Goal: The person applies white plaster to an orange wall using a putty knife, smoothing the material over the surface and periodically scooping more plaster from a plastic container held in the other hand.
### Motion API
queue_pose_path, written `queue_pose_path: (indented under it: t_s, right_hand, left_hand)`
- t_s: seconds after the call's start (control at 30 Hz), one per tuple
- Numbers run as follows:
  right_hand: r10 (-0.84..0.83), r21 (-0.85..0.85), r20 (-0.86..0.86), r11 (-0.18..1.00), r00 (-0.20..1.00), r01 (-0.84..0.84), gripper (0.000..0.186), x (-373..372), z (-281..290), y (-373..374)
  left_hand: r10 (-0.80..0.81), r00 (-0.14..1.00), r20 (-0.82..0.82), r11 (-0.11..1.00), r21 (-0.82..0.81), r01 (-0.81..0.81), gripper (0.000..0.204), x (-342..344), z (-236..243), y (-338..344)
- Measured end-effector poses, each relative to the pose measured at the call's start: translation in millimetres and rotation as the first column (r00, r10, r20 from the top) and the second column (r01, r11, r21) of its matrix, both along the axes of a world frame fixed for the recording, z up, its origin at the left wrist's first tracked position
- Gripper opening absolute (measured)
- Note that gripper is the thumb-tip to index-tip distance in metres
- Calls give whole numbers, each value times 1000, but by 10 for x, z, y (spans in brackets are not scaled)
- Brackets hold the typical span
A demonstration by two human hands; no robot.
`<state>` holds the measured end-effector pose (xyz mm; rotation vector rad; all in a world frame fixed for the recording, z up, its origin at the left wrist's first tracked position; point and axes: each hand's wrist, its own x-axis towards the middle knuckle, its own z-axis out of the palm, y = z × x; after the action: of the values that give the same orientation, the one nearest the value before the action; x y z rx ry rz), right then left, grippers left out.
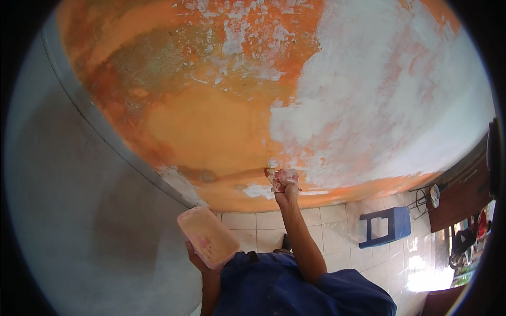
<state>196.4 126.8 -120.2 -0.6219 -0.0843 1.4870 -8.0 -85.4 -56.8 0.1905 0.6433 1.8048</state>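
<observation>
My right hand reaches forward to the wall, closed around a filler-smeared putty knife that is at or close to the surface. The wall is orange, with rough patches at the upper left. A broad spread of white filler covers its right side, tinged pink in places. Low on the left, my left hand holds a pale pink plastic tub by its side, tilted so that its inside shows. Smears of pinkish filler lie in the tub. The fingers beneath it are partly hidden.
A grey door or panel with a raised frame stands close on the left. On the tiled floor, a blue plastic stool is at the right. Farther right are a metal stand, brown furniture and a motorbike near a bright opening.
</observation>
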Motion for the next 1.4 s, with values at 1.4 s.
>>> queue_pose_path:
  t_s: [1.4]
  right_hand:
    - [-101,161,46,983,994,93,31,312,1065,184]
  left_hand:
    - [67,997,-32,997,-33,-68,53,-181,-67,100]
